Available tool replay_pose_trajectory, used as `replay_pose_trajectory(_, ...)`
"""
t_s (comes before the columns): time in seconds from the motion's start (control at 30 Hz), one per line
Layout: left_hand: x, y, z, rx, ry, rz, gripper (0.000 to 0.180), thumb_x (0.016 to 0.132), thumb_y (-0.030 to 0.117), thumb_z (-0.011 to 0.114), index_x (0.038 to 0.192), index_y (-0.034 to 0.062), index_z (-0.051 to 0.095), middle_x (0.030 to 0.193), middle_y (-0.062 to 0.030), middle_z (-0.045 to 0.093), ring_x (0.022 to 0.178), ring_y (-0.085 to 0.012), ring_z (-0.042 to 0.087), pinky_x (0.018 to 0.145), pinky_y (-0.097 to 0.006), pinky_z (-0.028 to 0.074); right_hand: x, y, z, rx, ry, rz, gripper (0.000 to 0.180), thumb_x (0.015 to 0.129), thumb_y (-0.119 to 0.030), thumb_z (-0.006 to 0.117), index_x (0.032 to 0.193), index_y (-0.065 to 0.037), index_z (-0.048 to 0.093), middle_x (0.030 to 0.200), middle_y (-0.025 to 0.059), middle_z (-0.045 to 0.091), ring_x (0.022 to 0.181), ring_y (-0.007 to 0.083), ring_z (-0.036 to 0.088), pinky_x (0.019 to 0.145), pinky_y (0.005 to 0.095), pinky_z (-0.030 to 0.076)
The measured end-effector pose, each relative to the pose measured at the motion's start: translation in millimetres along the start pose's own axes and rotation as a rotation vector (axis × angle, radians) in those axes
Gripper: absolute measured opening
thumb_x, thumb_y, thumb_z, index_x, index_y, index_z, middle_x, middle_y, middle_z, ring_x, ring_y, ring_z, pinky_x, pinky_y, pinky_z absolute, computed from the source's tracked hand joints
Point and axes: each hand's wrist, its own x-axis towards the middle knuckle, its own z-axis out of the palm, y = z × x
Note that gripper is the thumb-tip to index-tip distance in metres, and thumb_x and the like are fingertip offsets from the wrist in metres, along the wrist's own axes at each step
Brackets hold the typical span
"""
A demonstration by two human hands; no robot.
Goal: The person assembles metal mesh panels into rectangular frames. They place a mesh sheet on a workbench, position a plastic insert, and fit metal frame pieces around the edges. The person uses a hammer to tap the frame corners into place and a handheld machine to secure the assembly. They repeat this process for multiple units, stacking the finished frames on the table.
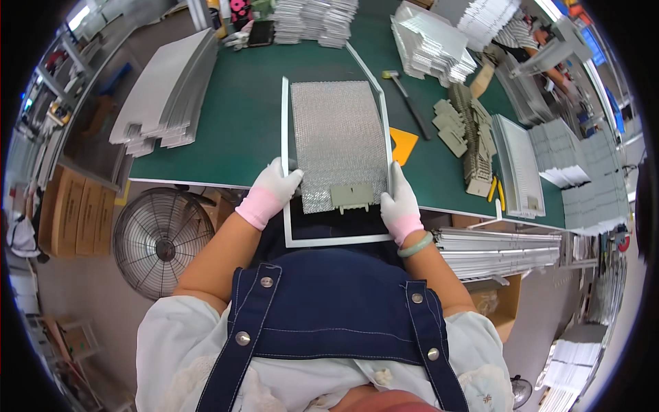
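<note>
Three sides of a white frame [285, 123] are surrounding a mesh panel [338, 141] at picture centre; the top is gaping, so the work looks only part done. The left hand [274, 189] and right hand [401, 204] are holding its side bars in curled fingers.

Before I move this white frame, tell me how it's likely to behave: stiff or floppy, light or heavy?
The frame is probably light for its size, since its bars look slim. It may flex or splay at the far end, where the left bar's tip stands free. The long thin sides suggest the far end could sag if it's lifted from nearby.
</note>
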Motion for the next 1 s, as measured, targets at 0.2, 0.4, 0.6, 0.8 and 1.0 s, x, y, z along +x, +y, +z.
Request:
replay_pose_trajectory(0.2,-30.4,-28.0,-25.1,0.500,0.027,-0.007,0.048,0.092,0.042,0.063,0.102,-0.0051,0.061,0.082,-0.0185,0.065,0.078,-0.0301,0.066,0.076,-0.041,0.051,-22.0,-0.6,1.0,-0.007,0.030,0.039,0.058,0.084,-0.003,0.057,0.139,0.008,0.042,0.132,0.0257,0.053,0.122,0.0361,0.054,0.106,0.0391,0.041)
replay_pose_trajectory(0.4,-54.9,-49.9,-13.8,-0.188,-0.143,-0.219,0.035,0.094,0.029,0.065,0.111,-0.0018,0.062,0.095,-0.0071,0.066,0.077,-0.0124,0.061,0.074,-0.028,0.052,-38.3,-6.4,2.9,0.304,-0.001,0.226,0.067,0.084,-0.007,0.069,0.140,0.009,0.037,0.117,0.0165,0.061,0.090,0.0152,0.062,0.078,0.0293,0.053)
replay_pose_trajectory(0.6,-64.3,-57.7,-13.2,-0.689,-0.139,-0.355,0.040,0.095,0.025,0.063,0.121,-0.0036,0.052,0.111,-0.0120,0.063,0.088,-0.0189,0.066,0.083,-0.034,0.056,-58.0,-10.2,-6.7,0.631,-0.215,0.636,0.037,0.090,-0.017,0.068,0.115,0.007,0.055,0.089,0.0092,0.064,0.071,0.0131,0.061,0.064,0.0253,0.051)
replay_pose_trajectory(0.8,-53.0,-54.0,-7.7,-0.345,-0.051,-0.251,0.038,0.093,0.031,0.066,0.111,-0.0017,0.061,0.099,-0.0079,0.065,0.084,-0.0148,0.063,0.079,-0.029,0.051,-48.4,-1.8,13.4,0.846,-0.052,0.711,0.028,0.093,-0.021,0.064,0.107,0.002,0.058,0.087,0.0082,0.063,0.075,0.0155,0.062,0.068,0.0278,0.053)
replay_pose_trajectory(1.0,-53.9,-55.1,-22.0,-0.171,-0.218,-0.279,0.034,0.093,0.030,0.067,0.105,-0.0016,0.063,0.089,-0.0050,0.065,0.081,-0.0111,0.061,0.076,-0.027,0.049,-55.8,5.4,14.4,0.817,-0.004,0.766,0.041,0.091,-0.027,0.067,0.117,0.004,0.057,0.093,0.0074,0.063,0.084,0.0164,0.062,0.072,0.0301,0.053)
